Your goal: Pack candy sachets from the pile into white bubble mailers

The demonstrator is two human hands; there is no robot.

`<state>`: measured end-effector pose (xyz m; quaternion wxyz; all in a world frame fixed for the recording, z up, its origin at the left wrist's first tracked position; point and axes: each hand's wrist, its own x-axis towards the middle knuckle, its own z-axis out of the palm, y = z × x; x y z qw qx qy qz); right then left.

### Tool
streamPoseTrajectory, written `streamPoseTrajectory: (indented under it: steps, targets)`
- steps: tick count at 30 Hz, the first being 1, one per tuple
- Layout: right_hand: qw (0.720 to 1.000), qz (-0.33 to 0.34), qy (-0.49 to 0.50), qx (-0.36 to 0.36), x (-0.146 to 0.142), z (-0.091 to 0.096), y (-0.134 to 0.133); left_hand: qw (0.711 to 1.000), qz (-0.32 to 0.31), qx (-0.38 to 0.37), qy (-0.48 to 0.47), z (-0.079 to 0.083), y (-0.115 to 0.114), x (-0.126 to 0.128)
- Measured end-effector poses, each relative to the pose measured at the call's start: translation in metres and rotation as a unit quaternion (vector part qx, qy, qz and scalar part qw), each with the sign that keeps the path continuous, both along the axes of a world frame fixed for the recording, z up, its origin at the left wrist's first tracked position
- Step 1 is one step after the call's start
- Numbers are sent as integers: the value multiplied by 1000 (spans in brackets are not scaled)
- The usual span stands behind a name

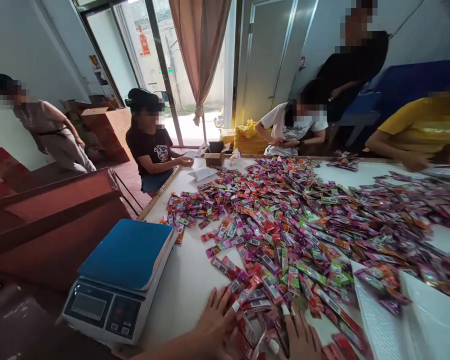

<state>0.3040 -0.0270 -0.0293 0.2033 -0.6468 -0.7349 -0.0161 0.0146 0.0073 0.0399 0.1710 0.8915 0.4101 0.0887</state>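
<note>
A wide heap of small colourful candy packets [270,220], mostly purple, red and green, covers much of the white table. My left hand [215,320] rests at the near left edge of the heap, its fingers stretched out and touching packets. To its right, my right hand [302,337] lies with extended fingers over other packets. Between the two hands sit several loose packets [253,320]. White coverings show on some fingertips of both hands. Neither hand is closed around anything that I can see.
A digital scale [122,270] with a blue top stands at left. White bubble-lined pouches [382,305] lie at right, packets on one. A small open carton [214,156] is at the far edge. Several people sit or stand around; large brown boxes [56,220] are at left.
</note>
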Motion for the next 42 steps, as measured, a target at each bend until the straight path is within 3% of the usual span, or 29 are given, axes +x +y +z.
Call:
streamPoseTrajectory:
  steps: [4,7,11,14,18,25,28,32,37,42]
  targets:
    - [997,-22,29,63,-18,25,12,1000,7,27,8,-5,8,9]
    - [995,-24,60,72,-21,50,10,999,16,43,3,0,7,8]
    - [999,7,39,16,-15,82,-15,999,0,42,-12,11,-9,2]
    - [996,29,25,-85,-16,94,-37,1000,-12,18,22,17,-22,0]
    - [983,25,2,-183,-27,93,-37,998,18,35,56,17,-14,18]
    - [986,-66,23,-151,-30,83,65,990,123,59,43,15,70,77]
    - [989,-66,64,-114,-23,84,89,988,147,36,18,18,90,86]
    - [993,-46,97,-50,-19,84,75,987,162,12,-17,20,93,84]
    - [986,-89,137,-31,-16,81,46,984,178,-10,-25,20,92,84]
    - [970,-120,210,-16,-13,79,62,985,174,-2,-21,18,94,85]
